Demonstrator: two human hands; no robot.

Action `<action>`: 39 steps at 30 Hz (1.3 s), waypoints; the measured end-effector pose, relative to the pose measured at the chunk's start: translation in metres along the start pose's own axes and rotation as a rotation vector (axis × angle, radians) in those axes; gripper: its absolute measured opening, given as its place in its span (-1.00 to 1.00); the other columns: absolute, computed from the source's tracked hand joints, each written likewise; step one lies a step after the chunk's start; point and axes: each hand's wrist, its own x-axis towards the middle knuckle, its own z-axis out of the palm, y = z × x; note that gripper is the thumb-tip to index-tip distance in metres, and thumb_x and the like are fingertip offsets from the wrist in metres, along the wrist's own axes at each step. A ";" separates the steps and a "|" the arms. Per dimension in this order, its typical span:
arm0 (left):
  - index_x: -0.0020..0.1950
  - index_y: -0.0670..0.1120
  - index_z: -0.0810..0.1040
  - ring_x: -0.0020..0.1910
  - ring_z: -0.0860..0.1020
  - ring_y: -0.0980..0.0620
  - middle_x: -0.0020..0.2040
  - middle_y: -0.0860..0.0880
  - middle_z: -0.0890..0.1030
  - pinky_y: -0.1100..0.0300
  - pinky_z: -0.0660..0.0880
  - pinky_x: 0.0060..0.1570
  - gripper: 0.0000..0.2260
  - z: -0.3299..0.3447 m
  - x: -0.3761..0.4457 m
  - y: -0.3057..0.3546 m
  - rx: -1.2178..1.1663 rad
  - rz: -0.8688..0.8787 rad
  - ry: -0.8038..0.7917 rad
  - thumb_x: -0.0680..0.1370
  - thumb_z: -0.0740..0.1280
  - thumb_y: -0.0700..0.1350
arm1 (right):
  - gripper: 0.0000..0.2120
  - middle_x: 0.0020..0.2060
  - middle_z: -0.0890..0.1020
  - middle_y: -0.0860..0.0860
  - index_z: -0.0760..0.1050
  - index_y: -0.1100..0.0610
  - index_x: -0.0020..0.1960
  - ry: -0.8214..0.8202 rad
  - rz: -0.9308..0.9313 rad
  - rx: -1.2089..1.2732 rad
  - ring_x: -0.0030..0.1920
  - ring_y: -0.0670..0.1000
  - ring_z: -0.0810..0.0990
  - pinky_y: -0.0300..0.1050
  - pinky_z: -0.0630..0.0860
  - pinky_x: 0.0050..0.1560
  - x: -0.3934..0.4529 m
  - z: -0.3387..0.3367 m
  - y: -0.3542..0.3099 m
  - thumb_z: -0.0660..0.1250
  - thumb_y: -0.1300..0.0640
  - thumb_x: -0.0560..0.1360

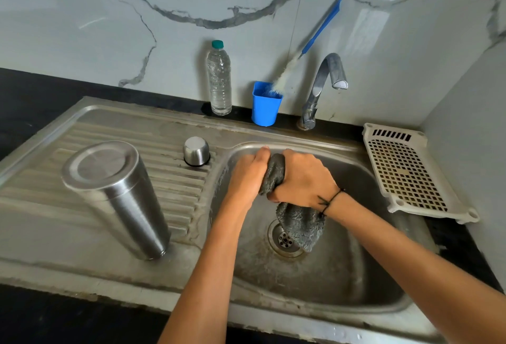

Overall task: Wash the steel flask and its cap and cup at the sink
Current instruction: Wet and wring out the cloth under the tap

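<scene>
While both hands work over the basin of the stainless steel sink [356,275], the tall steel flask [117,196] stands inverted, mouth down, on the ribbed drainboard to the left, well apart from them. The small rounded steel cup [196,151], with a dark ring at its base, also sits upside down on the drainboard, near the basin's rim. A separate cap cannot be made out; whether it sits under the cup or out of view is not determinable.

Left hand [250,174]: fingers curled round the upper end of a grey fuzzy cloth [299,223]. Right hand [304,179]: gripping the same cloth just beside the left, with the loose tail hanging above the drain [284,239]. The grip reads as wringing.

The curved steel tap [325,83] shows no running water.

Judgement: flask and cup look washed and set to drain; step in hand is squeezing out the cloth, probably for wiping or finishing up. Task seems late-stage.

Next move likely calls for releasing one hand from the cloth and reaching left across the rim to the flask or cup, taking the wet steel with a firm grip as it may be slippery.
</scene>
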 end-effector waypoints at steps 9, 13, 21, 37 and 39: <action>-0.38 -0.08 0.33 -0.31 0.43 -0.04 -0.40 -0.04 0.43 0.08 0.31 -0.23 -0.59 0.006 -0.006 0.002 0.192 0.256 0.099 0.66 0.06 -0.02 | -0.61 -0.56 0.53 0.06 0.52 0.14 -0.55 -0.572 0.373 1.209 -0.58 -0.03 0.50 -0.26 0.42 -0.51 -0.008 -0.003 0.016 0.27 0.31 0.44; -0.34 -0.05 0.30 -0.40 0.36 0.12 -0.42 0.01 0.37 0.17 0.24 -0.33 -0.64 0.008 -0.007 -0.004 0.115 0.338 0.156 0.66 0.08 -0.11 | -0.93 -0.40 0.61 0.09 0.59 0.19 -0.25 -0.470 0.331 1.113 -0.38 0.01 0.59 -0.13 0.51 -0.29 -0.005 -0.008 0.017 0.38 0.32 0.39; -0.25 -0.07 0.43 -0.39 0.43 0.03 -0.36 -0.05 0.45 0.33 0.29 -0.55 -0.69 0.012 0.000 -0.006 -0.231 -0.168 0.070 0.62 0.04 -0.05 | -0.16 0.14 0.53 0.11 0.08 0.09 0.43 0.029 -0.063 0.014 0.04 0.18 0.59 0.09 0.53 0.03 -0.008 0.012 0.007 0.50 -0.02 0.34; -0.08 -0.07 0.37 -0.26 0.48 0.00 -0.26 -0.01 0.49 0.05 0.33 -0.26 -0.67 0.014 -0.008 -0.017 0.217 0.566 0.048 0.58 0.00 0.15 | -0.43 -0.32 0.64 0.08 0.55 0.15 -0.08 -0.460 0.317 1.443 -0.32 -0.01 0.64 -0.17 0.57 -0.28 -0.002 -0.001 0.018 0.21 -0.35 0.29; 0.01 -0.10 0.40 -0.15 0.49 -0.01 -0.14 -0.04 0.50 0.07 0.39 -0.16 -0.60 0.018 -0.009 -0.021 0.208 0.619 0.012 0.54 -0.03 0.19 | -0.42 -0.33 0.64 0.11 0.55 0.17 -0.11 -0.432 0.369 1.495 -0.34 0.02 0.64 -0.18 0.58 -0.33 -0.004 0.003 0.019 0.19 -0.36 0.36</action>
